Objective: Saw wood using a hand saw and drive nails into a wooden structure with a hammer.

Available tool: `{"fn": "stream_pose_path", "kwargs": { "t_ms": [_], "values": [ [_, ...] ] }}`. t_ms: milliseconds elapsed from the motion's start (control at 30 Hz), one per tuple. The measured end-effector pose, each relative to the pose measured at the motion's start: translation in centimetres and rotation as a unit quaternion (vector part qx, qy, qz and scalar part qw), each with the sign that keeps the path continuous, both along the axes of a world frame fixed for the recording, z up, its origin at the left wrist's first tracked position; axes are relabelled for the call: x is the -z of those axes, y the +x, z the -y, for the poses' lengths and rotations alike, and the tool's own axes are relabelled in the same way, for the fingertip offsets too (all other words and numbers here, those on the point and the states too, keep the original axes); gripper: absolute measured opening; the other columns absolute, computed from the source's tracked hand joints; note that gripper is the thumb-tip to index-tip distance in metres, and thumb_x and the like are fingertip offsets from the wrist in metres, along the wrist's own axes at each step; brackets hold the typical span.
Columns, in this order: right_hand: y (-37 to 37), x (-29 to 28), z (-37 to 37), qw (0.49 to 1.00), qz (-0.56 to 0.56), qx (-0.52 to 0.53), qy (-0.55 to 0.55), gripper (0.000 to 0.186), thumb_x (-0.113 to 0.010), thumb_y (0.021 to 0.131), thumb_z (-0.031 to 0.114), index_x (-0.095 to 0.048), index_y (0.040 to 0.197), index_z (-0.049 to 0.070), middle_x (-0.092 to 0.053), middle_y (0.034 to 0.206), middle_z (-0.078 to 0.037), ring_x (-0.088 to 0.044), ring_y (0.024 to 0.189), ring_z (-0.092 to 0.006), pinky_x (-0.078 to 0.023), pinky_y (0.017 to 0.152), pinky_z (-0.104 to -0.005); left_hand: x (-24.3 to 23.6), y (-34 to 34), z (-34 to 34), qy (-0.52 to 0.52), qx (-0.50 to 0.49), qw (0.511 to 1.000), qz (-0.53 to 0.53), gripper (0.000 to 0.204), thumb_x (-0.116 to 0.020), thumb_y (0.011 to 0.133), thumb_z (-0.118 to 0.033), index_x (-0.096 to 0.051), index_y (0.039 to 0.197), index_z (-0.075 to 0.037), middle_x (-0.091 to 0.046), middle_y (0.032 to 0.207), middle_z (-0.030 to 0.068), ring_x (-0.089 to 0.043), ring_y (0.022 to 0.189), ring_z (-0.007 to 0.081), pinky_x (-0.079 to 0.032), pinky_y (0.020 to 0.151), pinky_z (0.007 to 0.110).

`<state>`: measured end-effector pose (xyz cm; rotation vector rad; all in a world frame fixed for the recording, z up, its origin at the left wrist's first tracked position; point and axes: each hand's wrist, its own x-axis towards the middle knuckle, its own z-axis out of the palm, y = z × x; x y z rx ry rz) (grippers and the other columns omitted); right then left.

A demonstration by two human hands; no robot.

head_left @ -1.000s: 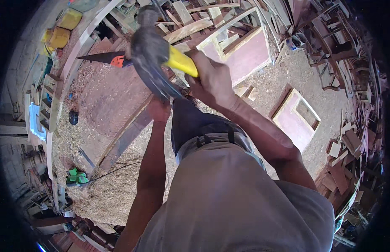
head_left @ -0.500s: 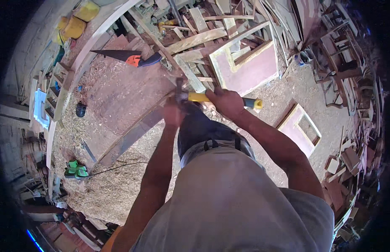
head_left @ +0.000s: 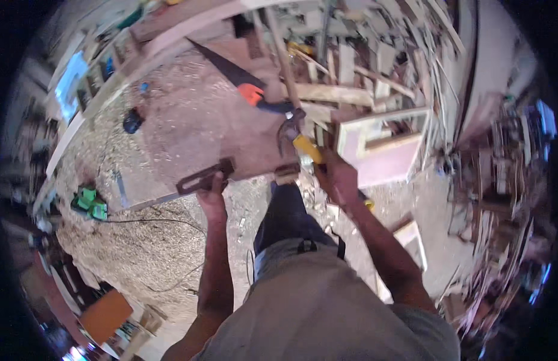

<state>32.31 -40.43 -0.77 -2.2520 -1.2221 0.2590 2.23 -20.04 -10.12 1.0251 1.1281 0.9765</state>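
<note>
My right hand (head_left: 341, 177) is wrapped round the yellow and black handle of a claw hammer (head_left: 307, 148). The hammer's metal head is raised over the near edge of a broad wooden work surface (head_left: 182, 102). To the left, my left hand (head_left: 212, 191) grips a dark brown, oblong wooden piece with a long slot (head_left: 205, 177), held above the same edge. A small wooden block (head_left: 286, 173) shows at the edge just below the hammer head. Blur hides finer detail on the slotted piece.
A handsaw (head_left: 252, 93) with an orange and dark handle lies on the work surface. A green power tool (head_left: 90, 203) with a cord sits at left among shavings. Pink panels with pale frames (head_left: 384, 171) and scrap wood (head_left: 330, 93) lie to the right and beyond.
The view has turned. My left hand has moved left, away from the hammer head, and now shows the slotted wooden piece in it. The right hand still holds the hammer, now tilted differently.
</note>
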Motion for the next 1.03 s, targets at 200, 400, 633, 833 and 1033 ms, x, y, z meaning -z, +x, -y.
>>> {"fn": "stream_pose_path", "kwargs": {
  "t_ms": [200, 400, 633, 833, 1033],
  "values": [
    [-5.1, 0.6, -18.3, 0.991, -0.076, -0.078, -0.081, 0.049, -0.075, 0.094, 0.023, -0.068, 0.141, 0.015, -0.074, 0.115, -0.019, -0.075, 0.101, -0.0425, -0.060, 0.088, -0.0548, -1.6, 2.8, -16.2, -0.068, -0.149, 0.985, 0.059, 0.031, -0.087, 0.095, -0.011, -0.073, 0.120, 0.000, -0.077, 0.112, 0.0078, -0.075, 0.097, 0.0206, -0.063, 0.088, 0.038],
    [-5.1, 2.4, -29.1, 0.975, 0.030, -0.187, 0.114, 0.053, -0.078, 0.094, 0.020, -0.067, 0.145, 0.015, -0.069, 0.126, -0.019, -0.066, 0.118, -0.0409, -0.053, 0.099, -0.0552, 0.4, 0.6, -24.4, -0.096, -0.096, 0.977, -0.162, 0.037, -0.087, 0.097, -0.031, -0.076, 0.110, 0.003, -0.077, 0.083, 0.0093, -0.073, 0.067, 0.0204, -0.059, 0.061, 0.036],
    [3.2, 3.5, -23.9, 0.980, 0.135, -0.147, -0.006, 0.062, -0.081, 0.094, 0.033, -0.064, 0.152, 0.018, -0.059, 0.132, -0.017, -0.060, 0.121, -0.0394, -0.049, 0.105, -0.0564, -0.6, 1.4, -18.6, -0.084, 0.075, 0.961, -0.252, 0.044, -0.074, 0.108, -0.045, -0.076, 0.095, -0.004, -0.067, 0.073, 0.0035, -0.059, 0.058, 0.0107, -0.047, 0.053, 0.030],
    [5.8, 4.3, -22.2, 0.983, 0.061, -0.168, -0.030, 0.068, -0.084, 0.091, 0.038, -0.062, 0.152, 0.020, -0.064, 0.135, -0.021, -0.069, 0.109, -0.0439, -0.059, 0.093, -0.0549, 0.2, 9.2, -18.7, -0.136, 0.155, 0.976, -0.067, 0.044, -0.071, 0.109, -0.045, -0.075, 0.122, -0.003, -0.077, 0.095, 0.0062, -0.074, 0.084, 0.0192, -0.062, 0.080, 0.038],
    [6.9, 0.0, -17.7, 0.989, -0.140, -0.037, -0.036, 0.078, -0.086, 0.091, 0.039, -0.056, 0.159, 0.015, -0.072, 0.131, -0.022, -0.077, 0.102, -0.0403, -0.062, 0.090, -0.0531, -5.3, 14.4, -22.6, -0.142, -0.007, 0.986, 0.084, 0.062, -0.080, 0.102, -0.039, -0.057, 0.146, -0.002, -0.071, 0.136, 0.0194, -0.073, 0.119, 0.0346, -0.061, 0.107, 0.052]
  ]
}}
